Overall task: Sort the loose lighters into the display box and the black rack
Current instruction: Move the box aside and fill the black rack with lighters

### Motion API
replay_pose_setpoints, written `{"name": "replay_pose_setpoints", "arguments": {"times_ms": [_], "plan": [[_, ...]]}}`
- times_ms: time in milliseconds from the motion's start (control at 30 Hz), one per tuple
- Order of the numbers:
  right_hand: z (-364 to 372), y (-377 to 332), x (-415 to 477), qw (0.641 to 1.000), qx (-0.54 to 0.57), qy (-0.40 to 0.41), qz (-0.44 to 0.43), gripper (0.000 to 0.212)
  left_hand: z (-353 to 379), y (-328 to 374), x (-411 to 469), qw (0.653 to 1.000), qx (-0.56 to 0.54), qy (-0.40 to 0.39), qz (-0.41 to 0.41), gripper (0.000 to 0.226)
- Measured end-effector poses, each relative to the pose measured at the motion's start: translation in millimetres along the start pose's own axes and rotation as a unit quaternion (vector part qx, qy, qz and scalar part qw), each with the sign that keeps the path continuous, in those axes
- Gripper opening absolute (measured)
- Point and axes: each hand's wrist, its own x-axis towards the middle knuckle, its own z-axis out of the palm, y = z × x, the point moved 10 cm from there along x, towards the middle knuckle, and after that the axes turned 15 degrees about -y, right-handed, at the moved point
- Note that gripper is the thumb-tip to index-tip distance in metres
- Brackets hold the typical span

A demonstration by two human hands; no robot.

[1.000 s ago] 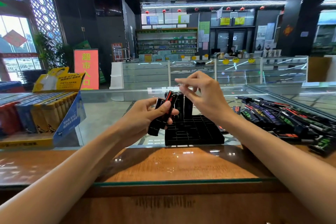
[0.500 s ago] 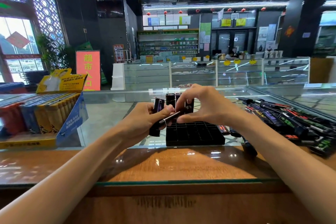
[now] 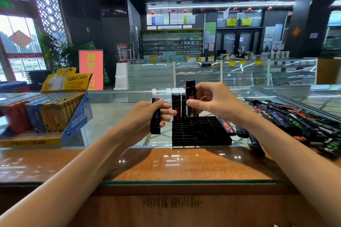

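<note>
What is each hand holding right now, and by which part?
Left hand grips a slim black lighter around its upper half. Right hand pinches a black lighter with red print at mid-body, upright over the black grid rack.

Two human arms show, bare from the lower corners of the view to the wrists — the left forearm (image 3: 83,167) and the right forearm (image 3: 276,143), both slim and smooth. The left hand (image 3: 145,116) and the right hand (image 3: 215,101) are bare as well — slender fingers (image 3: 204,88), the right thumb's nail (image 3: 190,101) short, rounded and plain.
</note>
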Motion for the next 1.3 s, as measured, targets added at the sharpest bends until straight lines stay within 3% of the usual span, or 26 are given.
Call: {"name": "replay_pose_setpoints", "arguments": {"times_ms": [100, 267, 433, 767, 967, 1100, 1300], "plan": [[10, 0, 4, 1.0, 0.015, -0.019, 0.006, 0.02, -4, -2, 0, 1.0, 0.005, 0.017, -0.021, 0.025], [23, -11, 10, 0.998, -0.049, -0.031, -0.007, 0.02, -9, -5, -1, 0.999, -0.008, 0.03, -0.037, 0.026], [18, -19, 12, 0.987, -0.157, 0.029, -0.009, 0.015, -15, -2, -2, 0.999, 0.002, 0.035, -0.018, 0.018], [35, -7, 28, 0.975, -0.218, -0.012, 0.04, 0.01, -19, 4, -18, 0.997, 0.068, 0.02, 0.008, 0.019], [31, -7, 22, 0.979, -0.193, 0.05, 0.042, 0.012, -28, 7, -34, 0.997, 0.072, 0.037, 0.01, 0.02], [17, -20, 11, 0.974, -0.197, 0.114, 0.005, 0.028, -28, 7, -35, 0.998, 0.051, 0.042, 0.007, 0.021], [22, -31, 12, 0.959, -0.261, 0.1, -0.038, 0.024, -19, 6, -31, 1.0, -0.01, 0.014, 0.011, 0.023]]}}
